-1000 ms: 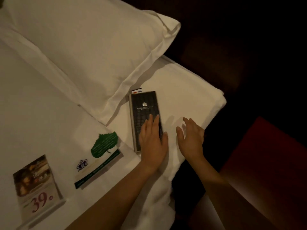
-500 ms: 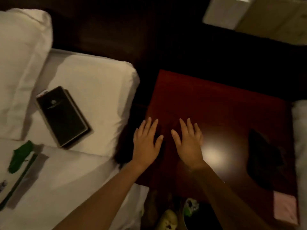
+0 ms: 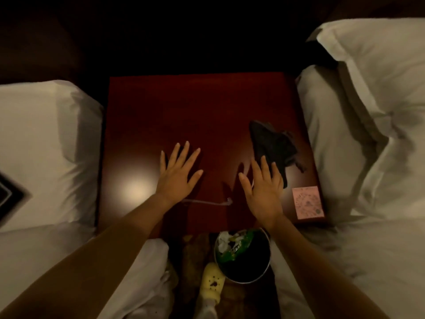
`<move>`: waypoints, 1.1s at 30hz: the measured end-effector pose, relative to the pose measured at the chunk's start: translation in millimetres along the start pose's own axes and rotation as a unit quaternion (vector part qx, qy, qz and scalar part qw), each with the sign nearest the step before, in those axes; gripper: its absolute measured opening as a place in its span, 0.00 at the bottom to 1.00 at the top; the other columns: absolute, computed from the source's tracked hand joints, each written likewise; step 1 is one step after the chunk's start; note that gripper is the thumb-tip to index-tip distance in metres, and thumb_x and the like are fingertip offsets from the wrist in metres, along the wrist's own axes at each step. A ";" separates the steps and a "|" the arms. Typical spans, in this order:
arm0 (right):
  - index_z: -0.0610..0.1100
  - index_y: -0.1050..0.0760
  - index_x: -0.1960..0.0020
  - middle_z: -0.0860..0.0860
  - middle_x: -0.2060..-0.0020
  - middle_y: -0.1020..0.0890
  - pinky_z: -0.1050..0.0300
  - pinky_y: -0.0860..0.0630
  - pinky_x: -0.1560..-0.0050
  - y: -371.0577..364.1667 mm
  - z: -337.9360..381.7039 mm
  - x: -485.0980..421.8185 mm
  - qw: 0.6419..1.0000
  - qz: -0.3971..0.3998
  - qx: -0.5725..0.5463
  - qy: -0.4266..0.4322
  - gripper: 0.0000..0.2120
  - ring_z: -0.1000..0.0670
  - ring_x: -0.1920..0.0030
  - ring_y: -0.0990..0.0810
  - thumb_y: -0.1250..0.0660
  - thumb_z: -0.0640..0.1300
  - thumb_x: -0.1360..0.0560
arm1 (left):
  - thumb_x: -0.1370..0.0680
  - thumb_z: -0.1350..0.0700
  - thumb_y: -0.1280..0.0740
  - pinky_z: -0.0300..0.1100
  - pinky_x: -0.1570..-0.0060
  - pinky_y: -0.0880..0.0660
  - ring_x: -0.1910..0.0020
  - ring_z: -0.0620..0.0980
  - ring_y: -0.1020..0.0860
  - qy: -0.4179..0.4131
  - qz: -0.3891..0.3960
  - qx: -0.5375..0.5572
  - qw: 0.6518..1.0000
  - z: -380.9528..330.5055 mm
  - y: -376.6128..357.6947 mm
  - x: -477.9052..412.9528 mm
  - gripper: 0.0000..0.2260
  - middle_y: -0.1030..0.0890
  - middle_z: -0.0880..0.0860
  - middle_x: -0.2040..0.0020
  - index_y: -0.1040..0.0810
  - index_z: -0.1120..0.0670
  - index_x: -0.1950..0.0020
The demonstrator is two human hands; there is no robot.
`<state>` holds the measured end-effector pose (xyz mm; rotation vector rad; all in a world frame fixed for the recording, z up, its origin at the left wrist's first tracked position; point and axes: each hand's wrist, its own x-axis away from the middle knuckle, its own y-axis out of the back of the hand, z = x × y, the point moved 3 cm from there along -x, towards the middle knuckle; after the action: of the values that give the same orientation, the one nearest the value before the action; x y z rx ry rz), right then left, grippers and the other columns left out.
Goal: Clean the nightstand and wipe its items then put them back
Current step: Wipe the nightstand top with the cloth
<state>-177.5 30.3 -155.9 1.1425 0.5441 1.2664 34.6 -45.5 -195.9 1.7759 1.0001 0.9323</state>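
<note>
Dark red nightstand (image 3: pixel 184 107), black cloth (image 3: pixel 273 143), pink card (image 3: pixel 307 202).

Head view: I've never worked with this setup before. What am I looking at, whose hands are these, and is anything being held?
There is no machine here. A person wears one wide-angle camera on the head, looking forward and down, so the two bare arms coming in from the bottom are the wearer's own.

The dark red surface in the middle is the nightstand, standing between two beds with white linen. On it lie a dark cloth near the right edge and a pink card at the near right corner. A bright spot on the wood is a light reflection.

The left hand is spread open and holds nothing. The right hand is also open, its fingertips at the cloth's near edge; it has not gripped it.

On the floor below stands a bin with rubbish in it.
</note>
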 end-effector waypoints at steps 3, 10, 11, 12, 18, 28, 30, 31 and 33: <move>0.48 0.45 0.26 0.45 0.24 0.44 0.39 0.50 0.26 10.8 -22.5 -13.1 1.000 -0.020 0.019 -0.007 0.27 0.40 0.24 0.51 0.50 0.59 0.22 | 0.21 0.39 0.51 0.59 0.29 0.64 0.25 0.48 0.60 -0.017 -0.006 -0.042 0.999 -4.4 -3.3 -25.9 0.26 0.52 0.50 0.22 0.51 0.43 0.25; 0.49 0.46 0.25 0.44 0.23 0.47 0.41 0.55 0.26 13.8 -28.8 -76.3 0.999 -0.035 0.025 0.024 0.24 0.39 0.24 0.53 0.49 0.53 0.20 | 0.23 0.36 0.57 0.61 0.29 0.62 0.23 0.50 0.56 0.017 -0.041 -0.103 0.994 44.2 7.7 -58.9 0.27 0.51 0.49 0.22 0.52 0.40 0.25; 0.50 0.47 0.25 0.44 0.23 0.49 0.41 0.56 0.26 8.6 -31.1 -81.1 0.999 -0.028 0.036 0.029 0.25 0.39 0.24 0.54 0.49 0.53 0.20 | 0.23 0.36 0.57 0.61 0.29 0.62 0.23 0.49 0.57 0.020 -0.047 -0.107 0.993 49.2 6.5 -57.8 0.26 0.52 0.49 0.22 0.54 0.39 0.26; 0.52 0.48 0.25 0.45 0.23 0.49 0.41 0.55 0.26 3.7 -33.6 -83.1 0.998 -0.031 0.047 0.037 0.25 0.39 0.24 0.54 0.48 0.54 0.20 | 0.23 0.36 0.58 0.61 0.28 0.61 0.24 0.48 0.57 0.019 -0.055 -0.113 0.992 51.9 4.6 -56.3 0.25 0.53 0.48 0.22 0.57 0.38 0.26; 0.51 0.42 0.27 0.43 0.26 0.39 0.39 0.45 0.26 -0.2 -39.1 -58.4 0.995 -0.083 0.047 0.041 0.22 0.38 0.25 0.45 0.48 0.51 0.20 | 0.22 0.36 0.58 0.61 0.28 0.61 0.24 0.48 0.57 0.012 -0.055 -0.115 0.992 49.0 4.9 -55.8 0.25 0.56 0.46 0.23 0.59 0.37 0.27; 0.53 0.43 0.27 0.51 0.28 0.35 0.44 0.39 0.28 -10.6 -49.7 12.0 0.993 -0.016 0.100 0.068 0.23 0.42 0.26 0.41 0.53 0.52 0.21 | 0.23 0.37 0.57 0.58 0.28 0.64 0.23 0.48 0.57 0.021 -0.050 -0.110 0.992 43.6 9.8 -53.1 0.26 0.54 0.47 0.23 0.55 0.39 0.26; 0.54 0.43 0.27 0.50 0.27 0.36 0.41 0.42 0.28 -7.5 -49.4 -7.3 0.992 -0.014 0.097 0.079 0.23 0.42 0.26 0.43 0.51 0.52 0.22 | 0.23 0.36 0.57 0.57 0.29 0.66 0.23 0.47 0.58 0.021 -0.049 -0.112 0.992 43.9 10.6 -53.7 0.26 0.56 0.46 0.23 0.56 0.39 0.26; 0.54 0.43 0.27 0.49 0.26 0.37 0.40 0.44 0.27 -6.4 -48.7 -18.5 0.992 -0.012 0.099 0.079 0.23 0.41 0.25 0.44 0.51 0.52 0.22 | 0.23 0.36 0.57 0.56 0.29 0.67 0.23 0.47 0.58 0.020 -0.050 -0.113 0.992 44.1 10.8 -53.8 0.26 0.56 0.45 0.23 0.56 0.39 0.26; 0.54 0.43 0.27 0.47 0.26 0.38 0.39 0.46 0.27 -4.4 -45.7 -40.8 0.990 -0.014 0.113 0.078 0.24 0.39 0.25 0.45 0.52 0.52 0.22 | 0.23 0.36 0.56 0.56 0.29 0.67 0.23 0.47 0.58 0.017 -0.051 -0.110 0.992 44.5 10.4 -54.3 0.26 0.56 0.45 0.23 0.56 0.39 0.26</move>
<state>-225.5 9.5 -188.0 1.2244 0.8349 1.2993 54.9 -111.7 -211.4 1.5156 0.9611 0.9719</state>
